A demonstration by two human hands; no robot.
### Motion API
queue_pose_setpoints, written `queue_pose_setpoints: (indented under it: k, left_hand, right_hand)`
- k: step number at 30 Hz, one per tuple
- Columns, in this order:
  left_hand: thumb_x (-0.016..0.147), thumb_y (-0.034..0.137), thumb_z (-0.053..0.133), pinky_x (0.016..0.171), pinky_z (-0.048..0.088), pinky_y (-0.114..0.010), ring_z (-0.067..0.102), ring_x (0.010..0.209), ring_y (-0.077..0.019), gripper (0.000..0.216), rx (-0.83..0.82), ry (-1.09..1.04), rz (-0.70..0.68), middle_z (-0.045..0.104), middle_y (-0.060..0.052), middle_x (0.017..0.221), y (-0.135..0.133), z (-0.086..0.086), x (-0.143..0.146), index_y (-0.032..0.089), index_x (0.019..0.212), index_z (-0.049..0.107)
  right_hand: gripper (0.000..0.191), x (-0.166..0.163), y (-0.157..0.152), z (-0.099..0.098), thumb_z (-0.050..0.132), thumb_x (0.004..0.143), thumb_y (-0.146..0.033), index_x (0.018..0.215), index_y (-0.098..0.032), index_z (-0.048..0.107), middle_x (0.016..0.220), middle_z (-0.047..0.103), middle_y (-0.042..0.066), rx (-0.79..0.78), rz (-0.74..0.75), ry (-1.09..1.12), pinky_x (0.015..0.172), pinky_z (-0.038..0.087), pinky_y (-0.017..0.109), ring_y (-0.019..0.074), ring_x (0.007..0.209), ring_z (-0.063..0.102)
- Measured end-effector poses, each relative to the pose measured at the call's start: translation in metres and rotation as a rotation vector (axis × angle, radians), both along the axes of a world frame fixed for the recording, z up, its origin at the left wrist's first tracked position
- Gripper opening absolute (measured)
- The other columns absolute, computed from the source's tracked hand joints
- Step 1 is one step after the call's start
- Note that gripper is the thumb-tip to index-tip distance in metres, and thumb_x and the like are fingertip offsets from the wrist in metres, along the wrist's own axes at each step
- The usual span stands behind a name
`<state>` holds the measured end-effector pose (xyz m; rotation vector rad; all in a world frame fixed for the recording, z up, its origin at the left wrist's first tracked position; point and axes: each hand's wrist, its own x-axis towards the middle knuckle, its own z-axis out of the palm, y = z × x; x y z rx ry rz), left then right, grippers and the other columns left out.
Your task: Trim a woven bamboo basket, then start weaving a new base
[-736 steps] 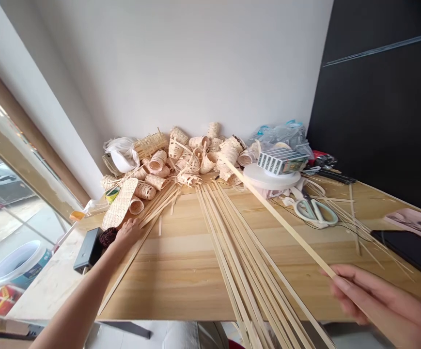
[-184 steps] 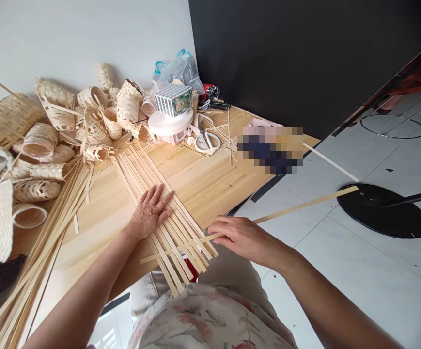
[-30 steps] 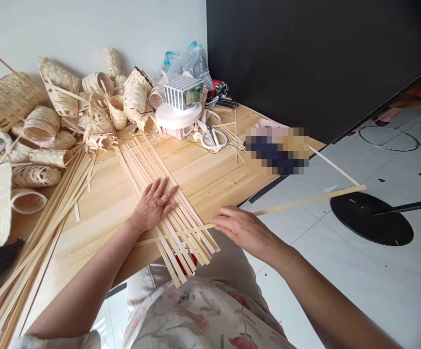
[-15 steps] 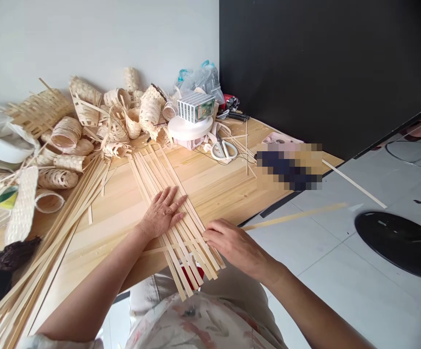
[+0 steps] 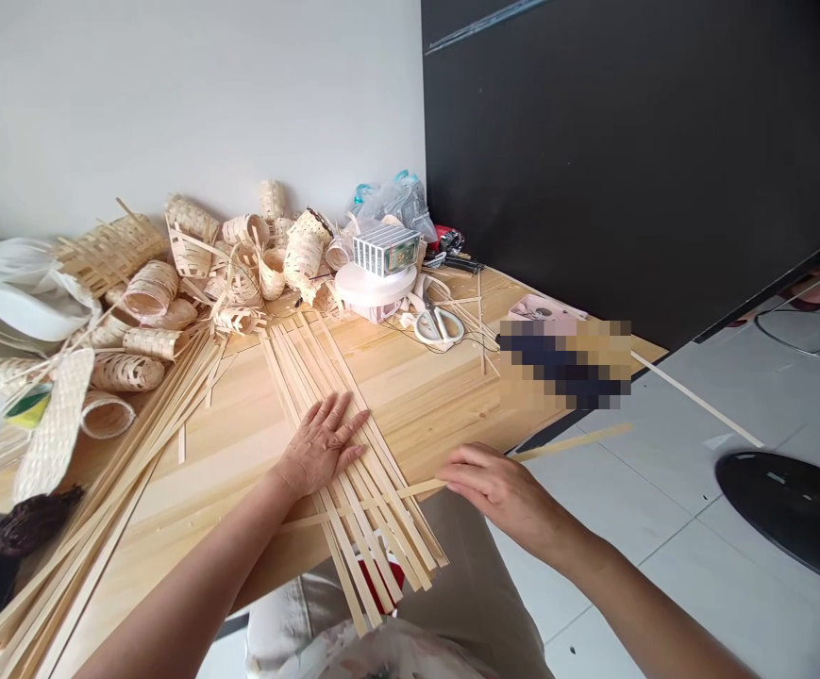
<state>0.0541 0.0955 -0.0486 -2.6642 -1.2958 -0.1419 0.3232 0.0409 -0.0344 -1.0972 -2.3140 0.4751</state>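
Note:
My left hand (image 5: 323, 443) lies flat with fingers spread on a row of several long bamboo strips (image 5: 310, 363) laid side by side on the wooden table (image 5: 424, 396). Those strips jut past the table's near edge. My right hand (image 5: 498, 486) pinches a single cross strip (image 5: 571, 440) that runs sideways through the row near its lower end, over some strips and under others. Its free end sticks out to the right over the floor.
A heap of small woven baskets (image 5: 190, 273) fills the back of the table. A second bundle of strips (image 5: 112, 500) lies at the left. Scissors (image 5: 436, 323), a white round stand (image 5: 374, 283) bearing a box, and a blurred-out patch (image 5: 565, 358) sit right. A black disc base (image 5: 795, 509) stands on the floor.
My right hand has drawn the cross strip leftward through the row, so less of it sticks out over the floor. My left hand stays flat on the strips. The view has tilted up.

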Motion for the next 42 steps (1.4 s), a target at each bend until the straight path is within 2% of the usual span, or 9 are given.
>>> queue_pose_setpoints:
  k: [8,17,21,27,29,31,36,39,42]
  left_hand:
    - [0.089,0.048,0.03,0.101,0.026,-0.044,0.021,0.13,-0.0295,0.052,0.001,0.005,-0.018,0.024,-0.012,0.143,0.0,0.001,0.0,0.026,0.136,0.027]
    - [0.089,0.049,0.029,0.102,0.024,-0.044,0.019,0.131,-0.0293,0.052,-0.046,0.003,-0.009,0.022,-0.009,0.144,0.003,-0.001,-0.002,0.028,0.136,0.026]
    - [0.083,0.059,0.031,0.102,0.023,-0.046,0.018,0.131,-0.0317,0.063,-0.081,0.021,-0.02,0.02,-0.011,0.144,0.004,0.003,-0.002,0.026,0.137,0.025]
    - [0.077,0.067,0.033,0.101,0.025,-0.047,0.021,0.13,-0.0333,0.073,-0.065,0.013,-0.02,0.025,-0.015,0.142,0.002,0.007,0.001,0.023,0.135,0.03]
    - [0.077,0.066,0.034,0.101,0.026,-0.047,0.022,0.129,-0.0329,0.072,-0.052,0.006,-0.025,0.026,-0.014,0.142,0.002,0.006,0.001,0.023,0.135,0.032]
    - [0.077,0.065,0.035,0.101,0.026,-0.047,0.023,0.129,-0.0328,0.071,-0.044,0.005,-0.029,0.027,-0.014,0.142,0.002,0.006,0.001,0.023,0.135,0.032]
    - [0.078,0.064,0.036,0.102,0.025,-0.047,0.02,0.13,-0.032,0.071,-0.044,0.003,-0.035,0.023,-0.013,0.143,0.002,0.006,0.0,0.023,0.136,0.029]
    - [0.078,0.064,0.036,0.102,0.025,-0.047,0.02,0.13,-0.0323,0.071,-0.046,0.011,-0.033,0.024,-0.014,0.143,0.002,0.007,0.0,0.022,0.135,0.03]
    - [0.078,0.064,0.035,0.102,0.025,-0.048,0.019,0.13,-0.033,0.071,-0.052,0.021,-0.034,0.023,-0.015,0.143,0.003,0.007,0.0,0.022,0.135,0.03]
  right_hand:
    - [0.024,-0.033,0.013,0.001,0.047,0.078,-0.003,0.075,-0.019,0.064,0.076,0.054,0.002,-0.047,-0.043,-0.044,0.06,0.043,0.024,0.015,0.074,0.053]
    - [0.015,-0.051,0.03,-0.005,0.057,0.077,-0.007,0.07,-0.018,0.065,0.075,0.057,0.001,0.004,-0.059,-0.012,0.064,0.042,0.023,0.0139,0.074,0.053]
    - [0.012,-0.059,0.039,-0.004,0.057,0.078,-0.01,0.072,-0.018,0.065,0.076,0.058,0.002,0.012,-0.068,-0.021,0.068,0.042,0.025,0.015,0.075,0.053]
    - [0.015,-0.043,0.009,0.008,0.045,0.084,-0.013,0.08,-0.018,0.059,0.086,0.059,0.006,0.051,-0.213,0.089,0.074,0.041,0.031,0.0184,0.084,0.052]
    - [0.02,-0.032,-0.012,0.008,0.04,0.086,-0.018,0.073,-0.02,0.055,0.071,0.058,0.003,-0.063,-0.303,0.158,0.061,0.042,0.027,0.0154,0.066,0.053]
    - [0.022,-0.026,-0.03,0.004,0.039,0.086,-0.025,0.068,-0.021,0.051,0.061,0.057,0.0,-0.293,-0.344,0.198,0.051,0.039,0.026,0.0138,0.054,0.05]
    - [0.029,-0.037,-0.049,-0.014,0.041,0.082,-0.043,0.068,-0.02,0.052,0.054,0.052,-0.003,-0.814,-0.274,0.539,0.048,0.039,0.024,0.0126,0.05,0.049]
    - [0.03,-0.048,-0.048,-0.019,0.047,0.076,-0.047,0.067,-0.019,0.053,0.05,0.047,-0.005,-0.965,-0.304,0.767,0.044,0.036,0.023,0.0108,0.045,0.046]
    - [0.027,-0.051,-0.046,-0.017,0.049,0.074,-0.044,0.064,-0.019,0.05,0.049,0.047,-0.006,-0.984,-0.397,0.808,0.042,0.034,0.022,0.0104,0.043,0.047]
